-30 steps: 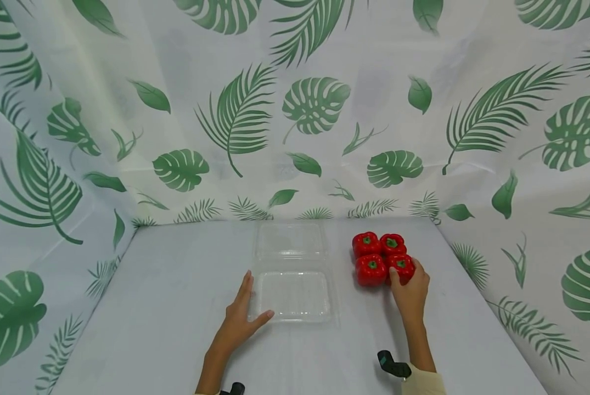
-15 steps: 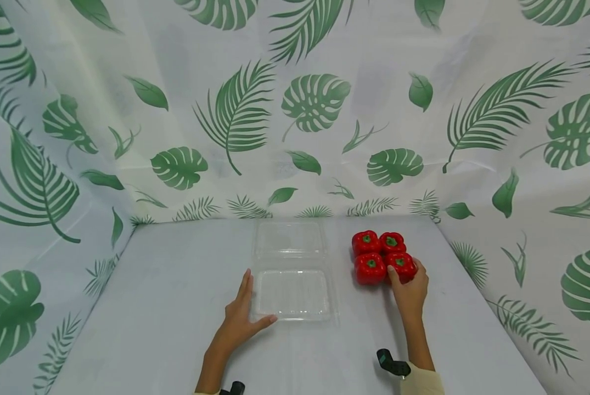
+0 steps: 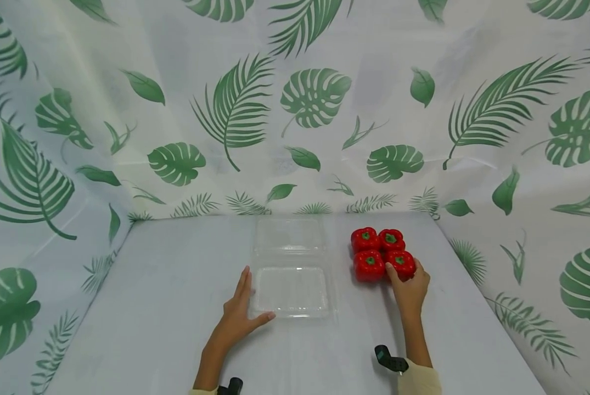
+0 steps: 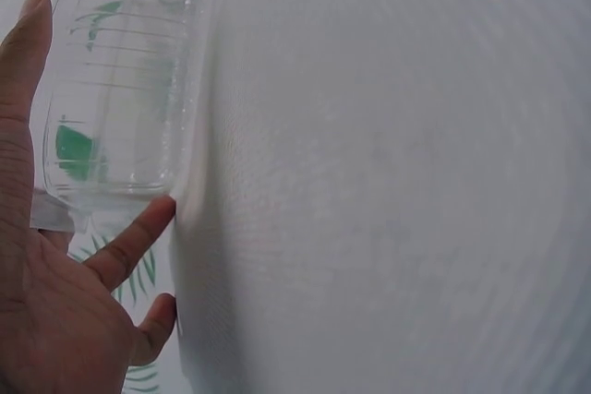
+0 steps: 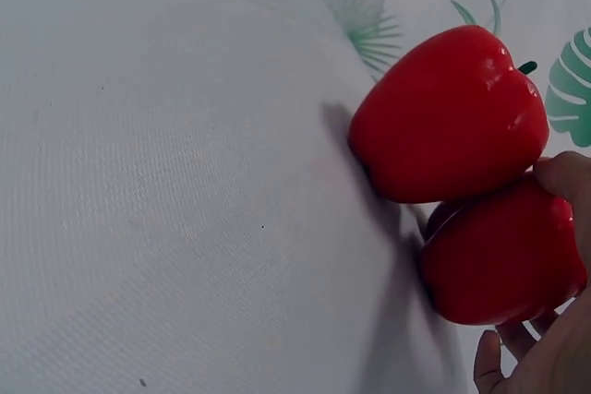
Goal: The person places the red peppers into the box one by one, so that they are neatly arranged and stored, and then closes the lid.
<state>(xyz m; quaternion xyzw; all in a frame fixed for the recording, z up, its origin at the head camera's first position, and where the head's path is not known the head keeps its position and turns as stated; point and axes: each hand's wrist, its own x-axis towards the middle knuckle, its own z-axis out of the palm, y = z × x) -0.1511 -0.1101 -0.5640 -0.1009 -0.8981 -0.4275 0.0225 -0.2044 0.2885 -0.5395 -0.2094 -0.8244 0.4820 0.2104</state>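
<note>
My right hand (image 3: 411, 291) holds the front right red bell pepper (image 3: 400, 264), thumb on its left side and fingers round its right. In the right wrist view this held pepper (image 5: 503, 256) sits against the front left bell pepper (image 5: 448, 117), the thumb near where they meet. Two more red bell peppers stand just behind, making a tight cluster. My left hand (image 3: 236, 318) is spread at the left side of a clear plastic clamshell container (image 3: 291, 316), thumb along its front edge. In the left wrist view its fingers reach along the container wall (image 4: 111, 193).
The container's lid (image 3: 288, 235) lies folded back behind its base. A white-covered table (image 3: 176, 307) carries everything. Leaf-printed sheeting (image 3: 344, 181) rises at the table's back and both sides.
The head view has tilted slightly, so the scene sits a little higher in the picture. Both hands, the peppers and the container keep nearly the same places.
</note>
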